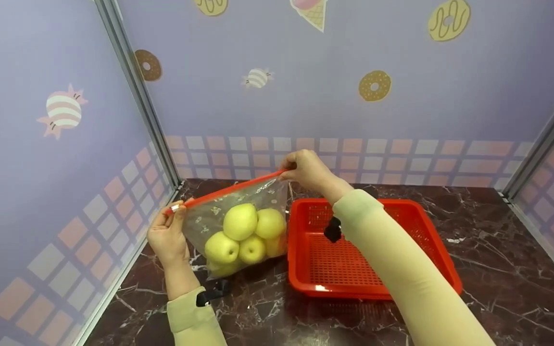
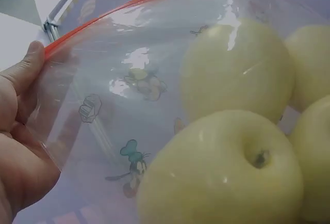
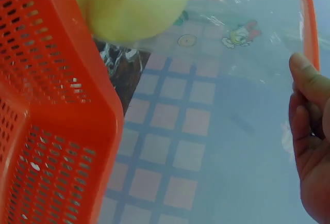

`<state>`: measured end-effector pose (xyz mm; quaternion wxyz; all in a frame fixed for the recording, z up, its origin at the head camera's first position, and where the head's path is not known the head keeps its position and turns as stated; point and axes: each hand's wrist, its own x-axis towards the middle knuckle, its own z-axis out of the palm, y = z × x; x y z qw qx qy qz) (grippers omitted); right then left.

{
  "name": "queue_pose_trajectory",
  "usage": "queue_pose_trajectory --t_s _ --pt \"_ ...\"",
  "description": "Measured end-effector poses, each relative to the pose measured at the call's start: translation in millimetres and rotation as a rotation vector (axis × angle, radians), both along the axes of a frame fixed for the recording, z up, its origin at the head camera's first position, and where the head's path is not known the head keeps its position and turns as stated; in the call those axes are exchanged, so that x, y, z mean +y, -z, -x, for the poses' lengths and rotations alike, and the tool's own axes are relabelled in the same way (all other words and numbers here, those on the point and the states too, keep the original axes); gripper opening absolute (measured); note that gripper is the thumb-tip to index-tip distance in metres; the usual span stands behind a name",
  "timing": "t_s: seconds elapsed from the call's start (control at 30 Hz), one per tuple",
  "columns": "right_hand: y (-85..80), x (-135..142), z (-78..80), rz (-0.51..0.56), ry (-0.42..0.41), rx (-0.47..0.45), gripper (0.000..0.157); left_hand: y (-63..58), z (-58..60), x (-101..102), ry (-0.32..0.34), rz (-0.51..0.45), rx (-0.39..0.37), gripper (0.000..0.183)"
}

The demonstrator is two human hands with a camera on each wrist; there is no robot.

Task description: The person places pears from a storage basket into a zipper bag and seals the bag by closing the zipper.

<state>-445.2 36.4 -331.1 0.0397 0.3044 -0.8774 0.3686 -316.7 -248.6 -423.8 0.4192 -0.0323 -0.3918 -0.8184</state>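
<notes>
A clear zip bag (image 1: 205,226) with a red top strip and printed cartoon figures holds several yellow-green apples (image 1: 240,222). My left hand (image 1: 169,238) pinches the strip's left end, beside a small white slider. At the higher right end, my right hand (image 1: 308,169) pinches the other corner between thumb and fingers. The strip slants up to the right and its two edges look pressed together. In the left wrist view the apples (image 2: 221,167) bulge against the film, near the left thumb (image 2: 32,61). The right wrist view shows the right thumb (image 3: 305,74) on the red edge.
A red plastic basket (image 1: 301,283) with slotted walls stands right of the bag, under my right forearm; no fruit shows in its visible part. Dark marbled tabletop (image 1: 137,307) lies beneath. Patterned panels (image 1: 325,115) wall in the back and both sides.
</notes>
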Motion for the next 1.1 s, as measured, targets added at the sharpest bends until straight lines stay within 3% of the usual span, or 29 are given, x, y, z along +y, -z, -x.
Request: queue_pose_trajectory --t_s 0.27,0.53,0.63,0.73,0.83,0.9,1.1 --pt "4.4 1 4.3 0.052 0.003 -0.037 0.011 14.0 8.7 4 0.009 -0.095 0.193 0.019" --pt "1.8 -2 -1.0 -0.032 0.011 -0.017 0.014 19.4 8.7 11 0.016 -0.155 0.265 0.032" --pt "0.0 -7 -7.9 -0.066 0.006 -0.019 0.022 19.7 7.5 12 0.020 -0.183 0.276 0.034" --pt "-2.3 -16 -20.0 -0.110 -0.019 0.006 0.044 19.5 6.3 13 0.024 -0.203 0.271 0.032" --pt "-3.0 -30 -35.4 -0.141 -0.067 0.062 0.065 18.5 5.3 14 0.011 -0.198 0.255 0.029" --pt "-2.2 -41 -45.5 -0.150 -0.102 0.138 0.068 17.8 4.7 16 0.008 -0.202 0.250 0.028" --pt "0.4 -79 -70.4 -0.157 -0.184 0.387 0.042 15.0 5.4 19 0.003 -0.199 0.212 0.029"
